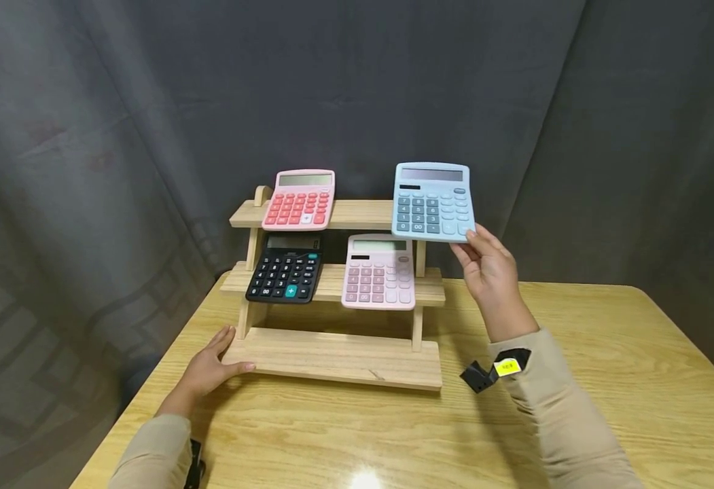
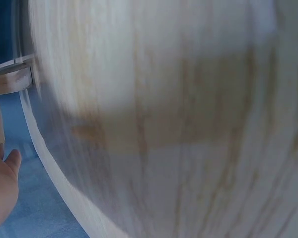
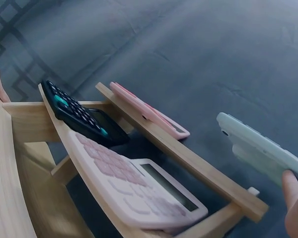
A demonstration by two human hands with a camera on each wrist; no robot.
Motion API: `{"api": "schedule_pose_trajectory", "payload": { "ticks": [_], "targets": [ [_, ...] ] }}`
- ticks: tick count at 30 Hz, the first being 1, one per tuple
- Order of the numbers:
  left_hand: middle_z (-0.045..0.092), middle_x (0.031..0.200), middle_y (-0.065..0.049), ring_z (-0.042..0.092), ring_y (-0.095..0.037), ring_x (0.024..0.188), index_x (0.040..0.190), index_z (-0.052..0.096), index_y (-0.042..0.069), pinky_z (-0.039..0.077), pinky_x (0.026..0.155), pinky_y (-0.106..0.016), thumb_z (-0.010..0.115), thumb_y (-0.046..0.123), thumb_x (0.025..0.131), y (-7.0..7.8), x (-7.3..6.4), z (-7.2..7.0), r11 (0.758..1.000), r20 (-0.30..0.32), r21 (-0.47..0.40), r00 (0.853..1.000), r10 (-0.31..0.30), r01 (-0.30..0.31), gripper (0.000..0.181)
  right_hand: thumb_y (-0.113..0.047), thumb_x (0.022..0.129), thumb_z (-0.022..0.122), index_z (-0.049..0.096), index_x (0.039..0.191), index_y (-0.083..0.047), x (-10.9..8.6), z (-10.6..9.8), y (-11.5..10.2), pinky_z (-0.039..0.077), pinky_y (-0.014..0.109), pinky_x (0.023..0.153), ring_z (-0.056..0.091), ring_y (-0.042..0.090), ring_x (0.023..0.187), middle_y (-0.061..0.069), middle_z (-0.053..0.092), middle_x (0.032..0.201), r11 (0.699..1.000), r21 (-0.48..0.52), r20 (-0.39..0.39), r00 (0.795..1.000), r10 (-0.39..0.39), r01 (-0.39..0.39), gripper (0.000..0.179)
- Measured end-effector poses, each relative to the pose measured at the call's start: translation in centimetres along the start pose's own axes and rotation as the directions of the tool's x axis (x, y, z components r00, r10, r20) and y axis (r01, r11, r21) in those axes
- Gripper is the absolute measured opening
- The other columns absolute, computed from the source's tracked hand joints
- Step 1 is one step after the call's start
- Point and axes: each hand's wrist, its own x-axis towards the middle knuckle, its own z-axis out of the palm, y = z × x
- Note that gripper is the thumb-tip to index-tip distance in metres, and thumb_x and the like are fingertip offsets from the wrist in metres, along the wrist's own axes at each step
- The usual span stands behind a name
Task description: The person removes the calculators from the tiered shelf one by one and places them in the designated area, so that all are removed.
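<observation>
A three-tier wooden display stand (image 1: 332,353) stands on the table. My left hand (image 1: 208,370) grips the left end of its bottom shelf, thumb along the front edge; the left wrist view catches only part of that hand (image 2: 2,186). Up by the top shelf's right end, my right hand (image 1: 490,272) pinches a light blue calculator (image 1: 433,204) at its lower right corner. The right wrist view shows this calculator (image 3: 260,146) apart from the shelf. A pink calculator with red keys (image 1: 298,200) leans on the top shelf's left.
On the middle shelf a black calculator (image 1: 284,268) leans at left and a pale pink one (image 1: 379,272) at right. Grey curtain (image 1: 344,88) hangs behind the wooden table (image 1: 607,353). A black wrist mount (image 1: 482,375) juts from the right sleeve.
</observation>
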Motion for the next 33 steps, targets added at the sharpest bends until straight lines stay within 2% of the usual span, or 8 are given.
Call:
{"api": "schedule_pose_trajectory", "payload": {
  "ticks": [13, 17, 20, 21, 24, 27, 31, 33],
  "targets": [
    [0.012, 0.140, -0.022, 0.014, -0.043, 0.123, 0.135, 0.019, -0.003, 0.019, 0.094, -0.055, 0.066, 0.051, 0.066, 0.1, 0.0, 0.2, 1.000, 0.006, -0.021, 1.000, -0.012, 0.012, 0.100, 0.013, 0.078, 0.052, 0.048, 0.120, 0.002, 0.0, -3.4, -2.2, 0.039, 0.033, 0.085, 0.050, 0.025, 0.100, 0.018, 0.049, 0.107, 0.998, 0.063, -0.036, 0.999, -0.006, 0.008, 0.044],
    [0.012, 0.140, -0.021, 0.014, -0.043, 0.123, 0.135, 0.019, -0.003, 0.019, 0.094, -0.055, 0.066, 0.051, 0.066, 0.0, 0.0, 0.1, 1.000, 0.003, -0.019, 1.000, -0.016, 0.016, 0.099, 0.013, 0.077, 0.053, 0.053, 0.116, 0.003, 3.1, -7.5, -2.6, 0.040, 0.036, 0.084, 0.050, 0.028, 0.102, 0.018, 0.049, 0.112, 0.994, 0.112, 0.043, 0.999, 0.011, -0.016, 0.040],
    [0.013, 0.140, -0.022, 0.015, -0.044, 0.122, 0.135, 0.019, -0.003, 0.019, 0.093, -0.055, 0.066, 0.051, 0.066, -0.1, 0.0, 0.1, 1.000, -0.003, -0.008, 1.000, -0.009, 0.009, 0.099, 0.014, 0.078, 0.052, 0.053, 0.116, 0.002, 4.4, -9.6, -3.0, 0.038, 0.039, 0.086, 0.048, 0.029, 0.105, 0.018, 0.047, 0.117, 0.989, 0.145, 0.051, 0.999, 0.019, -0.026, 0.039],
    [0.013, 0.140, -0.022, 0.015, -0.044, 0.122, 0.135, 0.020, -0.004, 0.020, 0.093, -0.056, 0.066, 0.051, 0.066, -0.1, 0.0, 0.1, 1.000, -0.006, -0.004, 1.000, -0.006, 0.006, 0.099, 0.014, 0.079, 0.050, 0.051, 0.118, 0.001, 3.8, -9.1, -3.0, 0.035, 0.039, 0.089, 0.045, 0.029, 0.108, 0.017, 0.045, 0.121, 0.991, 0.131, 0.009, 1.000, 0.008, -0.009, 0.041],
    [0.013, 0.140, -0.022, 0.016, -0.044, 0.122, 0.135, 0.020, -0.004, 0.020, 0.093, -0.055, 0.066, 0.051, 0.066, -0.2, 0.0, 0.1, 1.000, -0.009, -0.005, 1.000, 0.002, -0.002, 0.099, 0.015, 0.080, 0.048, 0.051, 0.119, 0.001, 6.1, -12.1, -3.3, 0.034, 0.041, 0.088, 0.045, 0.031, 0.109, 0.018, 0.045, 0.121, 0.991, 0.134, -0.018, 1.000, -0.018, 0.020, 0.041],
    [0.013, 0.140, -0.022, 0.016, -0.044, 0.122, 0.135, 0.019, -0.003, 0.020, 0.093, -0.055, 0.066, 0.051, 0.067, -0.2, 0.1, 0.2, 1.000, -0.012, -0.006, 1.000, 0.007, -0.007, 0.098, 0.014, 0.078, 0.051, 0.052, 0.118, -0.001, 10.0, -17.1, -3.3, 0.037, 0.044, 0.085, 0.046, 0.032, 0.108, 0.018, 0.047, 0.120, 0.991, 0.118, 0.053, 0.997, -0.064, 0.058, 0.042],
    [0.013, 0.140, -0.022, 0.015, -0.044, 0.122, 0.135, 0.019, -0.003, 0.021, 0.093, -0.055, 0.066, 0.050, 0.067, -0.2, 0.1, 0.2, 1.000, -0.013, -0.006, 1.000, 0.010, -0.010, 0.098, 0.013, 0.081, 0.048, 0.053, 0.116, 0.001, 5.3, -13.0, -3.6, 0.037, 0.039, 0.086, 0.048, 0.028, 0.107, 0.018, 0.051, 0.114, 0.988, 0.149, 0.056, 0.997, -0.049, 0.040, 0.037],
    [0.013, 0.140, -0.022, 0.016, -0.044, 0.122, 0.135, 0.019, -0.003, 0.021, 0.093, -0.055, 0.066, 0.050, 0.067, -0.2, 0.1, 0.1, 1.000, -0.013, -0.007, 1.000, 0.011, -0.011, 0.098, 0.014, 0.083, 0.043, 0.053, 0.114, 0.002, 1.4, -9.2, -4.0, 0.036, 0.036, 0.088, 0.049, 0.026, 0.105, 0.018, 0.052, 0.110, 0.981, 0.191, 0.011, 1.000, -0.020, 0.017, 0.034]
  ]
}}
